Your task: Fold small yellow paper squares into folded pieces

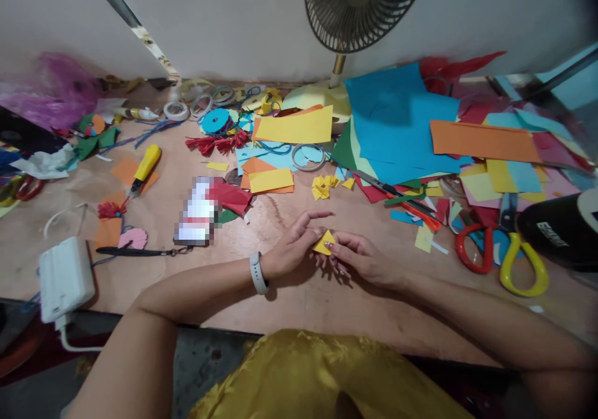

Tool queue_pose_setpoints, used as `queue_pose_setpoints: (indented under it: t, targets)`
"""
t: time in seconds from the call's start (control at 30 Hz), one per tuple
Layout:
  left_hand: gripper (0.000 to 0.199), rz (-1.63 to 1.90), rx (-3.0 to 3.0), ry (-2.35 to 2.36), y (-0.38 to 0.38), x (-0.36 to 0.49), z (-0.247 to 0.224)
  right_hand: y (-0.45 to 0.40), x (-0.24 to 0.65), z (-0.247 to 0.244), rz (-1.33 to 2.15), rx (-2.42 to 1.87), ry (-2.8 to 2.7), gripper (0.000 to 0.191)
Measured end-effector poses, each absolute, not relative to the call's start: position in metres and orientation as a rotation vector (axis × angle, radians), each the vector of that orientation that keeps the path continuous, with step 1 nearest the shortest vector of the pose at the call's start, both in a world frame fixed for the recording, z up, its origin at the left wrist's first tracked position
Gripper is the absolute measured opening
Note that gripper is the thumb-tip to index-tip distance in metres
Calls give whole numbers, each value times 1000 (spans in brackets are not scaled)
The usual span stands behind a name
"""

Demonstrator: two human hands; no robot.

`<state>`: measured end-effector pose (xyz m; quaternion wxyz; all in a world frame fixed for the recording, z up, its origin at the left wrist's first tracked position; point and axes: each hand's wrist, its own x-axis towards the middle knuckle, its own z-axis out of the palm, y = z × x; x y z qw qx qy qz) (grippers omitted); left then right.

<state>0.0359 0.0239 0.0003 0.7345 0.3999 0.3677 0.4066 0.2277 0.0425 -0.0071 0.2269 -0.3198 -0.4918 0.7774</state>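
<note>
A small yellow paper triangle (324, 243) is held between my two hands near the table's front edge. My left hand (299, 240), with a pale band on its wrist, pinches the triangle's left side, one finger stretched forward. My right hand (359, 256) grips the triangle from the right, thumb on top. Just beyond them lies a small heap of folded yellow paper pieces (322, 187). Yellow and orange paper strips (271, 180) are to the left of that heap.
Red-and-yellow scissors (523, 269) and a black cylindrical object (555, 232) stand at the right. Blue sheets (397, 120) lie behind, near a fan (364, 8). On the left are a phone (196, 213), a yellow-handled cutter (148, 162) and a white power bank (66, 279).
</note>
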Motion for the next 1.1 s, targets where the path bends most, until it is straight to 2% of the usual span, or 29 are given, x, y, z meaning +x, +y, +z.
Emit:
queue_pose_setpoints:
  t: [0.2,0.33,0.63,0.87,1.1]
  targets:
    - [64,823,1016,777,26,33,3,43,228,-9,2232,-888,-1366,44]
    - [54,920,1114,802,26,35,-1,43,227,-11,2231,-879,-1342,47]
    - [43,1026,1288,781,22,39,-10,46,225,-2,2137,-814,-1461,38]
    - [44,1036,1289,831,27,37,-5,46,226,-3,2094,-883,-1354,38]
    - [55,937,1059,798,32,28,-1,49,229,-9,1945,-910,-1328,38]
